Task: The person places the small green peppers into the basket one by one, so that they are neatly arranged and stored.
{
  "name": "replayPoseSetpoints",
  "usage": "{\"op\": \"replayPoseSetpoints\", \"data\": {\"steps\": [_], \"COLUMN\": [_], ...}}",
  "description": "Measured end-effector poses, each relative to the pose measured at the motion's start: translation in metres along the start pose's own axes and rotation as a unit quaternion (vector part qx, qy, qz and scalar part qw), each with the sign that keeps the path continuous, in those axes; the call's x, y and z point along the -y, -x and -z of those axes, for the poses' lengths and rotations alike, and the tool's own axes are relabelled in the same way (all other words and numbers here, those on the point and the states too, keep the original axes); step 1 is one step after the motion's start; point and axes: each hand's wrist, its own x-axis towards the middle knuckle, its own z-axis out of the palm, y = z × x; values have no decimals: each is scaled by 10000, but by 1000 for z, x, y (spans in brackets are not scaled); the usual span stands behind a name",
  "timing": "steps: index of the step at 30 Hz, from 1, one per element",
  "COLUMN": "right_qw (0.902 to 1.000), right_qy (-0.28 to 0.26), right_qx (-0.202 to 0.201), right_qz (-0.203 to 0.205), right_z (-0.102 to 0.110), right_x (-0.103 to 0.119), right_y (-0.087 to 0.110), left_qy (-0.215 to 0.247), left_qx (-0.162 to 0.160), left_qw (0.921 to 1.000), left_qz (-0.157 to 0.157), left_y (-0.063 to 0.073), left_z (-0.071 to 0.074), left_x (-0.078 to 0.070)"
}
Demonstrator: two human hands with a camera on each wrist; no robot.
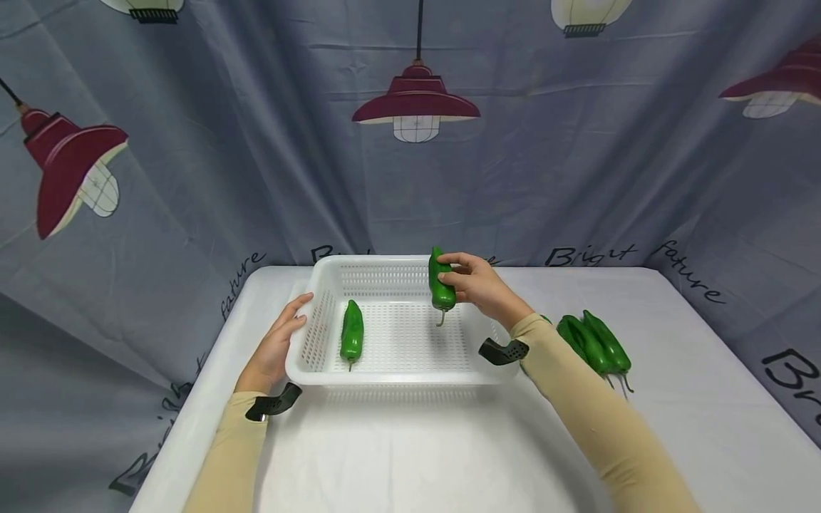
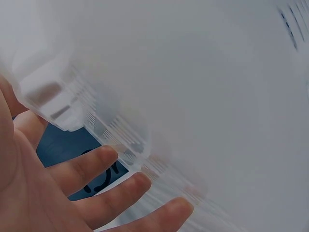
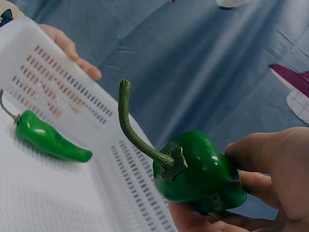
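A white perforated plastic basket (image 1: 398, 377) stands on the table, with one green pepper (image 1: 351, 332) lying in its left part. At the basket's left side is my left hand (image 1: 274, 350); its fingers (image 2: 123, 195) are extended and spread against the outer wall. My right hand (image 1: 477, 286) pinches another green pepper (image 1: 441, 283) between thumb and fingers, over the right part of the basket. In the right wrist view the held pepper (image 3: 198, 166) shows its stem end and long curved stem. Its far end is hidden there.
Several green peppers (image 1: 596, 343) lie on the white-covered table (image 1: 693, 370) right of the basket, partly behind my right forearm. A grey-blue curtain (image 1: 410, 192) printed with lamps hangs behind and beside the table.
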Motion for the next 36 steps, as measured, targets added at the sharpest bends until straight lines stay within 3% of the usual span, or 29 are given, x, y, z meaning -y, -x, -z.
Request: {"op": "replayPoseSetpoints", "data": {"steps": [18, 27, 36], "right_qw": [9992, 9975, 9941], "right_qy": [273, 400, 754], "right_qx": [292, 498, 685], "right_qz": [-40, -286, -383], "right_z": [-40, -54, -72], "right_x": [-7, -6, -7], "right_y": [-23, -33, -42], "left_qy": [-22, 20, -37], "left_qx": [83, 252, 180], "left_qw": [9999, 9996, 9998], "left_qz": [-131, -145, -107], "left_y": [-1, 0, 0], "left_z": [1, 4, 4], "left_x": [2, 3, 2]}}
